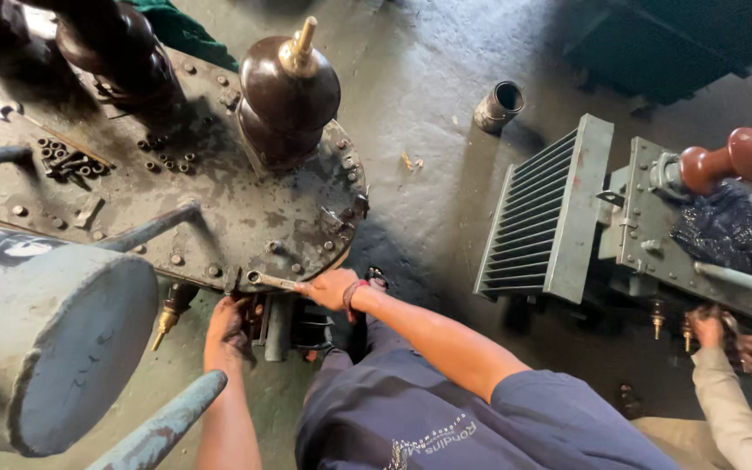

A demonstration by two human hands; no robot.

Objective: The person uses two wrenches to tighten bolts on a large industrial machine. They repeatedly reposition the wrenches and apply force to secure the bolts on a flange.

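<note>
Right hand (pixel 331 289) clenched on the shank of a spanner (pixel 273 280), ring end seated on a bolt at the rim of the grimy transformer lid (pixel 219 200), about six o'clock on that plate; shank laid flat along the edge, apparently for leverage. Left hand (pixel 226 326) tucked beneath the rim just at seven o'clock of the spanner, fingers curled around something under the flange, probably steadying a nut, though hidden. One brown porcelain bushing (pixel 289 91) with brass stud standing at twelve o'clock of the hands, a second darker one at upper left. One loose heap of bolts (pixel 67 158) parked on the lid at ten o'clock. One grey cylindrical tank (pixel 50 339) at nine o'clock. One finned transformer (pixel 559 218) at three o'clock, with another person's hands (pixel 728 335) busy below it. One short pipe piece (pixel 498 106) on the floor.
</note>
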